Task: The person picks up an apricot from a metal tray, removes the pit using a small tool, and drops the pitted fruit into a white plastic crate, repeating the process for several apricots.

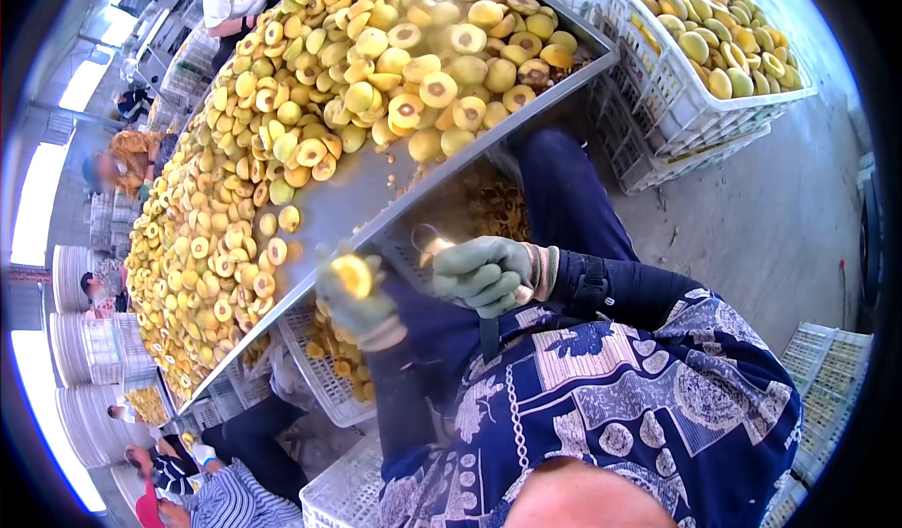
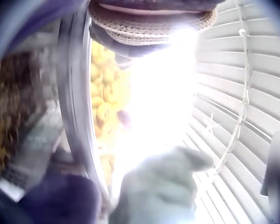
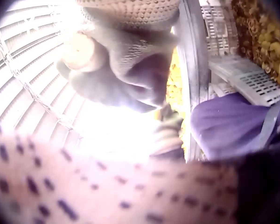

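Observation:
My left hand [image 1: 359, 307], in a grey-green knit glove and blurred, holds a yellow peach half [image 1: 352, 276] beside the metal table's edge. To its right, my gloved right hand [image 1: 489, 272] grips a pitting tool [image 1: 430, 244] with a curved metal loop at its tip. The round end of the tool's pale handle [image 3: 79, 51] pokes out of the fist in the right wrist view. Glare washes out much of the left wrist view and hides the left fingers. Halved yellow peaches [image 1: 376, 77], many with brown centres, lie heaped on the metal table [image 1: 362, 185].
Stacked white crates stand at the upper right, the top crate [image 1: 719, 105] full of peach halves. Below the table edge [image 1: 470, 157], another crate [image 1: 324, 368] holds yellow pieces beside my legs. Other people sit along the table's far side and to the left.

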